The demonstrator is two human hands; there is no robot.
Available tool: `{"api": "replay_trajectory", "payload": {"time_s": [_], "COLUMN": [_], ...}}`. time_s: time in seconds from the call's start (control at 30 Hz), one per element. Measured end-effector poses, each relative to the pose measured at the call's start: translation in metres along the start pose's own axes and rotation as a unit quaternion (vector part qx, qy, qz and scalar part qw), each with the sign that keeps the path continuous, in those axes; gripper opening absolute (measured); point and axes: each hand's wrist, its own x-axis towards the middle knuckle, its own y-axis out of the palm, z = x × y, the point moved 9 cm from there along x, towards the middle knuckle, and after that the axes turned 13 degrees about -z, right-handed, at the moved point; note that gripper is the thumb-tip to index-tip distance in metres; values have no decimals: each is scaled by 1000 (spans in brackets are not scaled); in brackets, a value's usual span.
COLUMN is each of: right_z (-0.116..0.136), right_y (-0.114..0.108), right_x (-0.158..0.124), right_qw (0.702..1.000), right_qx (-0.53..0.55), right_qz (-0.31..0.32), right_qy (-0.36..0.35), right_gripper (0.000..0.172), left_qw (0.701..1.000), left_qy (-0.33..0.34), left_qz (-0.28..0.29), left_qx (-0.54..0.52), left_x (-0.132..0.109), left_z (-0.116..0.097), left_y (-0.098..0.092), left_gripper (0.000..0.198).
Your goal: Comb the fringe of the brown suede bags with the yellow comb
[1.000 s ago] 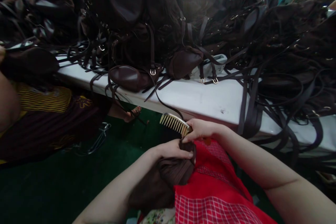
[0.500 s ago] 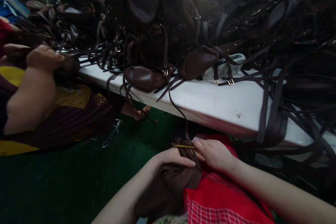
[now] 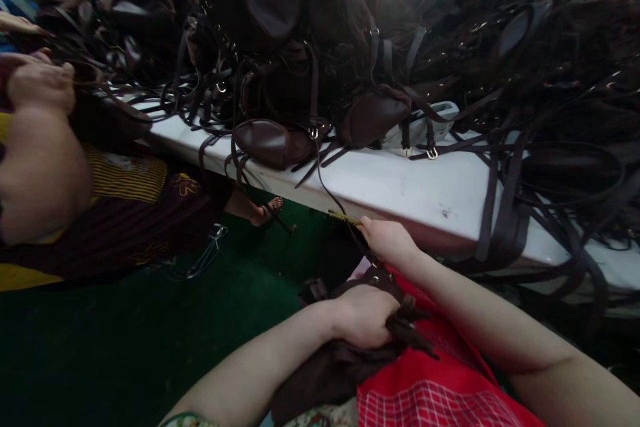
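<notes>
On the lap, the brown bag (image 3: 323, 370) lies bunched over a red apron (image 3: 425, 373), with the left hand (image 3: 367, 315) closed tight on its top. Just above, the right hand (image 3: 387, 240) pinches a comb (image 3: 344, 217), seen edge-on, beside the white table (image 3: 400, 187) piled with bags (image 3: 280, 47).

left hand (image 3: 365, 313), right hand (image 3: 387, 240): shown bare | forearms: uncovered | red garment (image 3: 450, 373): worn, white-checked lower down | sleeve edge (image 3: 183, 419): green-patterned
</notes>
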Motion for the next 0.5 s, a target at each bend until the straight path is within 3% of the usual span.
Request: {"api": "replay_trajectory", "payload": {"time_s": [0.07,0.17,0.23,0.3,0.43,0.5], "right_z": [-7,-9,-9,-19,-48,-40], "right_y": [-16,-34,-32,-22,-16,-25], "right_x": [6,-12,-32,-46,-56,-63], "right_qw": [999,990,988,992,991,980], "right_qx": [41,114,126,111,124,189], "right_qz": [-33,-73,-63,-36,-25,-44], "right_qy": [-1,-31,-60,-41,51,32], "right_gripper": [35,32,27,25,28,29], "left_qw": [990,939,921,916,914,897], "left_qy": [-25,-68,-80,-78,-65,-79], "left_qz": [-26,-71,-86,-92,-89,-92], "left_qx": [-139,-329,-372,-383,-391,-425], "left_x": [0,-6,-11,-14,-13,-12], "left_z": [10,44,64,74,71,70], "left_y": [-8,-24,-30,-33,-32,-30], "left_gripper": [17,25,32,37,38,33]}}
